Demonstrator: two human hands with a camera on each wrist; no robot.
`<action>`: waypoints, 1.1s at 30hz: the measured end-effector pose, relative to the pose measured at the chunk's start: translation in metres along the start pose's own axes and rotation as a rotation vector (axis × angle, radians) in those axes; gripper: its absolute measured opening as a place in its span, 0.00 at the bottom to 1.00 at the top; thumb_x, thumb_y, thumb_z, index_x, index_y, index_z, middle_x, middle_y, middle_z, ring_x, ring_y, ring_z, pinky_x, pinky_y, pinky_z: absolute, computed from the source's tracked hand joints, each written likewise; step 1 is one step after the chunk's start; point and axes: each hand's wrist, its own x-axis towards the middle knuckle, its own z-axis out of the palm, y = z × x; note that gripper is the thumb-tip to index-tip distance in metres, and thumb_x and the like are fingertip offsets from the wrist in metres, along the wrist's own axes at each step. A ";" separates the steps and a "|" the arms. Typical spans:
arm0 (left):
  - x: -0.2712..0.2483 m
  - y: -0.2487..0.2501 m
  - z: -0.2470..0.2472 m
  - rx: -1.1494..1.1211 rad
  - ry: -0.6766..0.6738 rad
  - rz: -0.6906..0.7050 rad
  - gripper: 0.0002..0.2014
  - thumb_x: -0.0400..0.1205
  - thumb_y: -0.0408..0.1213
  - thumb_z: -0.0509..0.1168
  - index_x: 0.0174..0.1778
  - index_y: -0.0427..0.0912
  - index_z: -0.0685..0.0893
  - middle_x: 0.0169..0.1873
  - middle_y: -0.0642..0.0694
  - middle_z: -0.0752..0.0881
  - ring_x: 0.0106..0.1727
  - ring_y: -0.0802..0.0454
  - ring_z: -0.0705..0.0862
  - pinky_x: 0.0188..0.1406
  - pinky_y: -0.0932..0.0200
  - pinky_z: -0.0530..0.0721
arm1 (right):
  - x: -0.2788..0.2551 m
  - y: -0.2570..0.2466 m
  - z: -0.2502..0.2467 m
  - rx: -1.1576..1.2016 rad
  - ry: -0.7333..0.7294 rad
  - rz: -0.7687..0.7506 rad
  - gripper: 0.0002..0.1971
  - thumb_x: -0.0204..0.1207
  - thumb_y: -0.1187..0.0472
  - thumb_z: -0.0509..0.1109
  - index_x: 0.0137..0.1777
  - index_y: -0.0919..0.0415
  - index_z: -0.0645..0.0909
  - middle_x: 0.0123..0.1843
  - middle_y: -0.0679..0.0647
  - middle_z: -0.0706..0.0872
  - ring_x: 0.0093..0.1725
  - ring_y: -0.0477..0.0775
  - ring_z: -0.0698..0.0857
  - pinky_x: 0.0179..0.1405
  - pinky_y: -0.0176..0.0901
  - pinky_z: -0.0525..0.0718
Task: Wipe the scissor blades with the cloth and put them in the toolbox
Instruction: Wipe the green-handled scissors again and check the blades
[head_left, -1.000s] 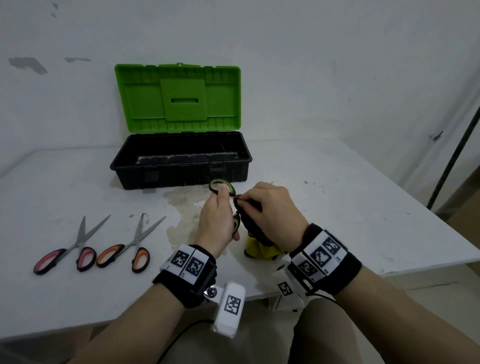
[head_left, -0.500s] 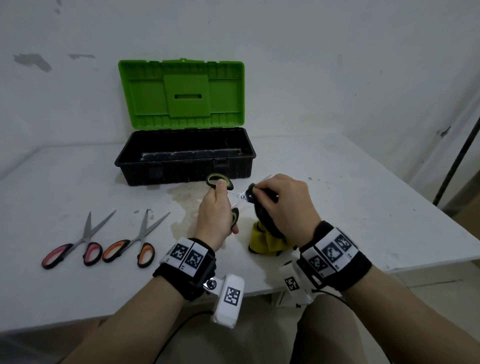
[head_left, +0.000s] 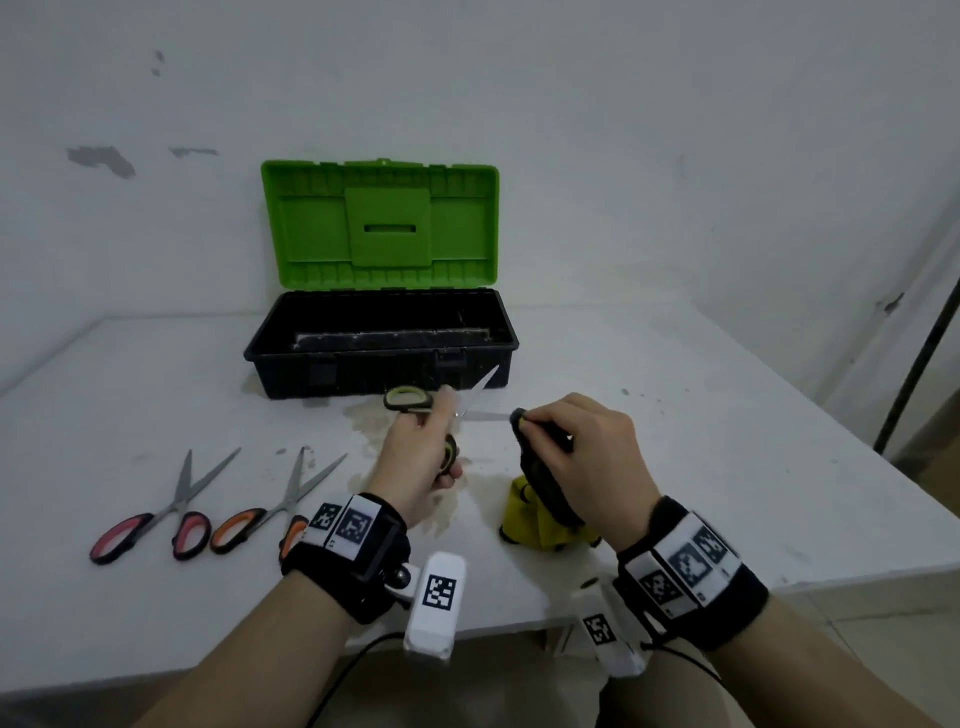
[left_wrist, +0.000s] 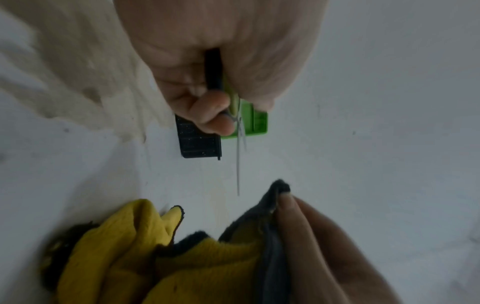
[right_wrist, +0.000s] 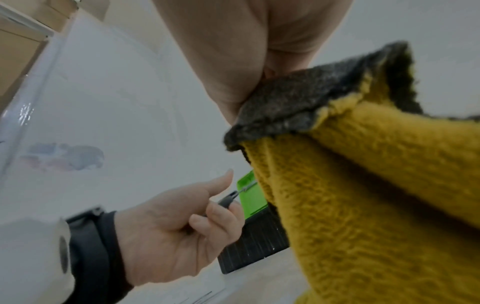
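Note:
My left hand (head_left: 418, 457) grips the green-and-black handles of a pair of scissors (head_left: 410, 401), blades spread apart and pointing right. Its thumb and curled fingers show round the handles in the left wrist view (left_wrist: 215, 111). The right hand (head_left: 576, 447) pinches a yellow-and-dark-grey cloth (head_left: 540, 514) at the tip of the lower blade (head_left: 488, 415); the upper blade (head_left: 480, 387) points at the toolbox. In the right wrist view the cloth (right_wrist: 363, 174) hangs from my fingers. The black toolbox (head_left: 382, 371) stands behind with its green lid (head_left: 384, 223) up.
Two more pairs of scissors lie on the white table (head_left: 727, 441) at the left: a pink-handled pair (head_left: 156, 519) and an orange-handled pair (head_left: 270, 512). A stained patch marks the table in front of the toolbox. A dark pole (head_left: 919, 358) leans at the right edge.
The cloth in my right hand has slid outward along the blade, from near the pivot to the tip. The blades now show spread apart. The left hand has lifted slightly.

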 end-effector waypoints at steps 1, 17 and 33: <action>0.002 -0.002 -0.003 0.004 -0.025 -0.017 0.17 0.85 0.52 0.69 0.47 0.41 0.73 0.21 0.49 0.75 0.21 0.54 0.75 0.18 0.63 0.70 | 0.001 0.002 -0.002 0.001 0.014 0.006 0.01 0.74 0.62 0.75 0.44 0.57 0.89 0.39 0.48 0.87 0.37 0.45 0.83 0.40 0.32 0.79; -0.006 0.014 -0.033 0.287 -0.229 0.068 0.19 0.85 0.53 0.55 0.39 0.52 0.88 0.39 0.49 0.74 0.39 0.53 0.70 0.39 0.55 0.68 | 0.010 0.012 -0.014 0.000 0.111 0.006 0.01 0.75 0.61 0.75 0.44 0.56 0.89 0.40 0.46 0.87 0.39 0.40 0.82 0.41 0.21 0.75; -0.003 0.019 -0.032 0.470 -0.387 0.121 0.18 0.84 0.51 0.70 0.28 0.53 0.86 0.22 0.53 0.69 0.22 0.55 0.66 0.22 0.61 0.64 | -0.003 0.008 -0.006 0.016 0.004 -0.012 0.02 0.74 0.60 0.76 0.44 0.56 0.89 0.40 0.47 0.87 0.39 0.43 0.83 0.41 0.27 0.78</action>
